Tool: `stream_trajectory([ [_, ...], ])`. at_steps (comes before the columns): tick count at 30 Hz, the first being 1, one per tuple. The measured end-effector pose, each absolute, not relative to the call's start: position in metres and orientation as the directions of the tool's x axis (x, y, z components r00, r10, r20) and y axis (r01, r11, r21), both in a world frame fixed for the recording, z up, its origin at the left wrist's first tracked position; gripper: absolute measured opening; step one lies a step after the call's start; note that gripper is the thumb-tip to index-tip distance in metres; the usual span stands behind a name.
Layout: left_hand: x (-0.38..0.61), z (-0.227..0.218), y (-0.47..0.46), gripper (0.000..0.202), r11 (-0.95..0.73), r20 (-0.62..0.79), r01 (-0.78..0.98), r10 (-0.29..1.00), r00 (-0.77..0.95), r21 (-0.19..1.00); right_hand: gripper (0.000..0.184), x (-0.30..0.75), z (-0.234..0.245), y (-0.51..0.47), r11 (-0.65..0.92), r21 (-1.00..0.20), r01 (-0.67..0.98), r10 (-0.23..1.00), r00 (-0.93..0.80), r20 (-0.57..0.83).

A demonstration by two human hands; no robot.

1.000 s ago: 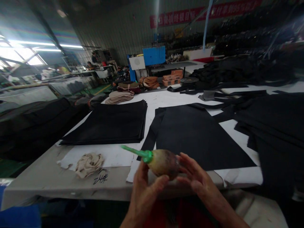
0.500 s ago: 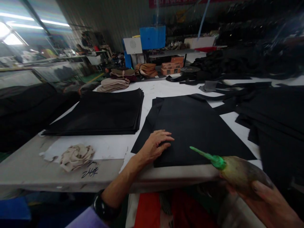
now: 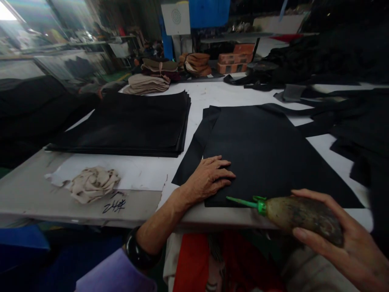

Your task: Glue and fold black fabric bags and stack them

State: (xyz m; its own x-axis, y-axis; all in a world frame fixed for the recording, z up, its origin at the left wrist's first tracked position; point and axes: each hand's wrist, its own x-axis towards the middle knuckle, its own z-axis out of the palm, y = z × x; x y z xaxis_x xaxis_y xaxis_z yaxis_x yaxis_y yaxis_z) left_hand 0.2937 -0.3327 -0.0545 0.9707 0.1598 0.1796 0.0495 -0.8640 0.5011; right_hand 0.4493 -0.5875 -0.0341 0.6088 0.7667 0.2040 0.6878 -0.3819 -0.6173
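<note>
My left hand (image 3: 209, 178) lies flat, fingers spread, on the left front part of a black fabric panel (image 3: 261, 150). In my right hand (image 3: 337, 231) is a stained squeeze bottle (image 3: 300, 213) with a long green nozzle (image 3: 243, 202). The bottle is held on its side, and its nozzle points left, over the panel's front edge near my left hand. Whether the tip touches the fabric I cannot tell. Another dark piece shows under the panel's left side.
A stack of black panels (image 3: 130, 125) sits on the left of the table, behind a crumpled beige cloth (image 3: 94, 183). Folded fabric bundles (image 3: 148, 84) and orange-brown boxes (image 3: 232, 63) stand at the back. Dark fabric (image 3: 358, 117) piles up on the right.
The bottle in my right hand has swung so its nozzle points more level, closer to my left hand. My left hand stays on the panel. The view has tipped downward.
</note>
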Motion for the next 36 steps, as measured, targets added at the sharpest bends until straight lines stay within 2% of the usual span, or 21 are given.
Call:
stream_trajectory([
  [7, 0.293, -0.053, -0.333, 0.024, -0.872, 0.167, 0.043, 0.142, 0.976, 0.488, 0.045, 0.440, -0.023, -0.562, -0.329, -0.716, 0.615, 0.778, 0.607, 0.164],
  [13, 0.293, -0.054, -0.333, 0.025, -0.874, 0.160, 0.054, 0.149, 0.976, 0.484, 0.045, 0.438, -0.018, -0.558, -0.483, -0.701, 0.525, 0.737, 0.676, -0.001],
  [25, 0.294, -0.060, -0.330, 0.024, -0.875, 0.207, 0.013, 0.129, 0.970, 0.484, 0.045, 0.459, -0.023, -0.574, -0.435, -0.702, 0.564, 0.748, 0.660, 0.067],
  [36, 0.295, -0.057, -0.329, 0.024, -0.877, 0.187, 0.027, 0.132, 0.973, 0.479, 0.045, 0.473, -0.025, -0.589, -0.495, -0.717, 0.491, 0.709, 0.705, -0.007],
])
